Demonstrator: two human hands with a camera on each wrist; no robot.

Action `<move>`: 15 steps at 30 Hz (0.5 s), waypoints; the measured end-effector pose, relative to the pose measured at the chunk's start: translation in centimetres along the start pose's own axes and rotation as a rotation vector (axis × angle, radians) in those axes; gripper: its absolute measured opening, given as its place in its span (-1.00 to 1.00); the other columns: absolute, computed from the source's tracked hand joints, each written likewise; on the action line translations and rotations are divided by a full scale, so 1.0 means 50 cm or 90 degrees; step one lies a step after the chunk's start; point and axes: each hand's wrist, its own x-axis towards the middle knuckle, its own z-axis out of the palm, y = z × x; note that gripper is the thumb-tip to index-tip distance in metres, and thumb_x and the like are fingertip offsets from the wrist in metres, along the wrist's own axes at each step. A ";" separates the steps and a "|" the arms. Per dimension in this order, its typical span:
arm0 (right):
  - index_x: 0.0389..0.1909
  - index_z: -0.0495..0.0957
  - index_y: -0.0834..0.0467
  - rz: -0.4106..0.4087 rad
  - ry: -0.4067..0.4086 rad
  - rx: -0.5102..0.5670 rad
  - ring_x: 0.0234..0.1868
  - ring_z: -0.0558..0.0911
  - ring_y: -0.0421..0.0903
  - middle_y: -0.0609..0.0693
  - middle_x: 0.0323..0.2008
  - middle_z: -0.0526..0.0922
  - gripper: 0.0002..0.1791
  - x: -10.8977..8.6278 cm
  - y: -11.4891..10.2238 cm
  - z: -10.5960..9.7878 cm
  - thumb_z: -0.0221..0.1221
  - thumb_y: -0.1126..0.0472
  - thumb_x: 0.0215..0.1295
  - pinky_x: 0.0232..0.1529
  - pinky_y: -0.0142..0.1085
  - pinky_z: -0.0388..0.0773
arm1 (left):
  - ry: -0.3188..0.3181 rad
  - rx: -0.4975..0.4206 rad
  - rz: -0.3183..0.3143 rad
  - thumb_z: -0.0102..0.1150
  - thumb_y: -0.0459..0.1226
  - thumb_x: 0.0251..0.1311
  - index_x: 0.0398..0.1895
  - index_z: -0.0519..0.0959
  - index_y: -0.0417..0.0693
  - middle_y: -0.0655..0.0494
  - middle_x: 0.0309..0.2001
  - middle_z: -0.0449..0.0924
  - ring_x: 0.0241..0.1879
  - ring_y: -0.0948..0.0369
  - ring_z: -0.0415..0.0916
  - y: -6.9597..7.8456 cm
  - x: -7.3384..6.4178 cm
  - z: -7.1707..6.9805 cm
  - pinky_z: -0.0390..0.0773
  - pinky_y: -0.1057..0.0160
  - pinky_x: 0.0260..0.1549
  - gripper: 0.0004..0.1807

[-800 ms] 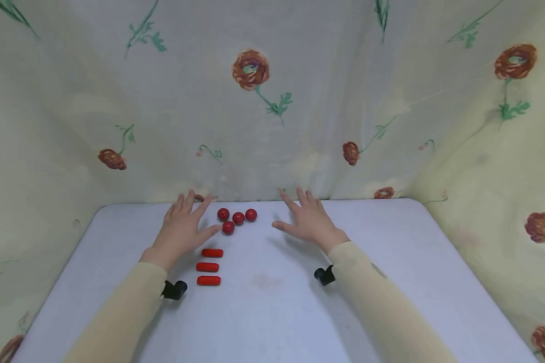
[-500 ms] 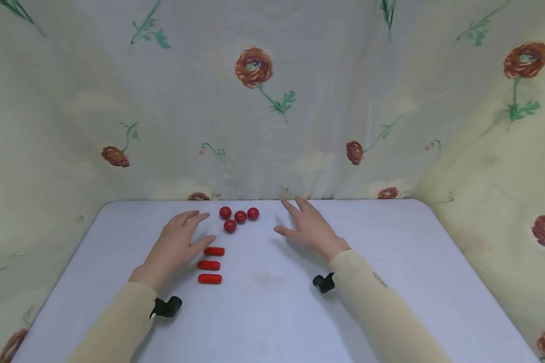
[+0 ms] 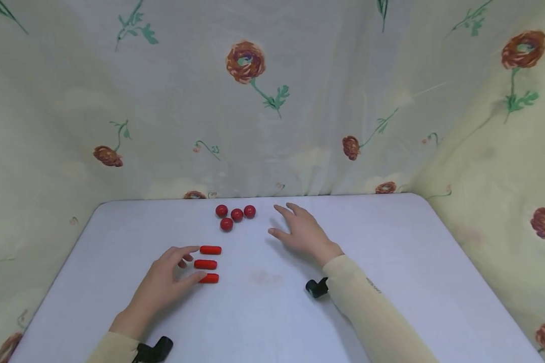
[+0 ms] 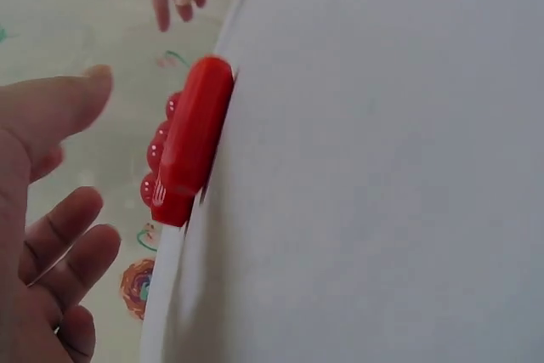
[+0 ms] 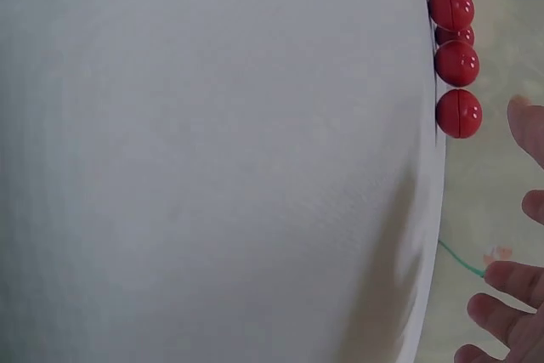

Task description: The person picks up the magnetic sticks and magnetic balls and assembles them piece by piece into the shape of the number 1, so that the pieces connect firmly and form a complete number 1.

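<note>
Three short red cylinders with rounded ends lie in a column on the white table: a far one [image 3: 210, 250], a middle one [image 3: 206, 264] and a near one [image 3: 212, 278]. My left hand [image 3: 160, 282] hovers at their left, thumb partly covering the near cylinder in the head view. In the left wrist view its thumb [image 4: 64, 108] stays apart from the red cylinder [image 4: 194, 138], and nothing is held. My right hand [image 3: 306, 234] hangs above the table with spread fingers, right of several shiny red balls [image 3: 237, 215]; a seam shows on one ball [image 5: 459, 114].
The white table [image 3: 272, 322] ends against a hanging cloth [image 3: 309, 111] printed with flowers. Cloth also closes off both sides. The balls sit close together near the table's back edge. Black wrist cameras [image 3: 317, 288] are worn on both arms.
My left hand has drawn back from beside the balls toward the near cylinders, its fingers bending more. My right hand has come slightly lower, fingers less spread. Balls and cylinders keep their places.
</note>
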 end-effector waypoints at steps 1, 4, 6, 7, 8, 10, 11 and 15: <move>0.51 0.19 -0.11 -0.002 0.004 0.001 0.42 0.24 0.15 0.15 0.44 0.23 -0.17 0.001 0.001 0.001 0.05 -0.40 0.30 0.35 0.06 0.18 | 0.004 -0.015 0.004 0.46 0.01 0.07 0.20 0.55 0.12 0.19 -0.05 0.53 -0.13 0.20 0.45 0.000 -0.006 0.005 0.55 0.14 -0.22 -0.40; 0.49 0.22 -0.11 -0.003 0.011 0.010 0.40 0.28 0.14 0.14 0.41 0.27 -0.21 0.005 0.000 0.003 0.06 -0.36 0.33 0.34 0.05 0.21 | 0.017 -0.043 0.014 0.49 -0.02 0.04 0.08 0.61 0.16 0.26 -0.10 0.54 -0.17 0.25 0.44 -0.004 -0.020 0.024 0.56 0.18 -0.23 -0.49; 0.48 0.24 -0.10 -0.005 0.014 0.019 0.38 0.31 0.12 0.12 0.39 0.30 -0.24 0.009 -0.002 0.004 0.06 -0.34 0.34 0.33 0.04 0.23 | 0.020 -0.050 0.014 0.52 -0.05 0.01 0.05 0.62 0.18 0.29 -0.13 0.53 -0.18 0.27 0.45 -0.008 -0.028 0.034 0.58 0.20 -0.23 -0.51; 0.48 0.25 -0.10 -0.008 0.016 0.025 0.37 0.32 0.11 0.11 0.38 0.32 -0.25 0.012 -0.004 0.004 0.06 -0.32 0.35 0.32 0.04 0.24 | 0.019 -0.052 0.012 0.53 -0.06 0.00 0.05 0.62 0.19 0.30 -0.13 0.52 -0.19 0.28 0.45 -0.009 -0.031 0.038 0.59 0.21 -0.23 -0.50; 0.47 0.25 -0.10 -0.009 0.016 0.031 0.36 0.33 0.09 0.10 0.37 0.33 -0.26 0.014 -0.005 0.004 0.07 -0.31 0.36 0.32 0.03 0.25 | 0.019 -0.051 0.008 0.53 -0.06 -0.01 0.05 0.63 0.20 0.31 -0.15 0.52 -0.19 0.29 0.45 -0.011 -0.033 0.041 0.59 0.22 -0.22 -0.50; 0.47 0.27 -0.09 -0.011 0.018 0.043 0.35 0.34 0.07 0.08 0.35 0.36 -0.28 0.019 -0.009 0.004 0.08 -0.28 0.37 0.32 0.01 0.26 | 0.018 -0.049 0.004 0.54 -0.07 -0.03 0.05 0.64 0.20 0.33 -0.16 0.51 -0.19 0.30 0.44 -0.012 -0.036 0.046 0.60 0.22 -0.21 -0.49; 0.46 0.27 -0.08 -0.011 0.018 0.046 0.34 0.35 0.06 0.07 0.34 0.37 -0.29 0.022 -0.011 0.004 0.08 -0.27 0.37 0.32 0.00 0.26 | 0.017 -0.046 0.001 0.54 -0.06 -0.03 0.05 0.65 0.21 0.34 -0.17 0.50 -0.19 0.30 0.44 -0.012 -0.036 0.047 0.60 0.22 -0.21 -0.50; 0.45 0.29 -0.08 -0.009 0.022 0.060 0.34 0.36 0.01 0.02 0.32 0.39 -0.33 0.036 -0.016 0.007 0.11 -0.21 0.39 0.32 -0.05 0.26 | 0.005 -0.044 -0.010 0.53 -0.07 -0.01 0.02 0.68 0.21 0.33 -0.19 0.47 -0.19 0.29 0.41 -0.011 -0.033 0.051 0.59 0.23 -0.21 -0.55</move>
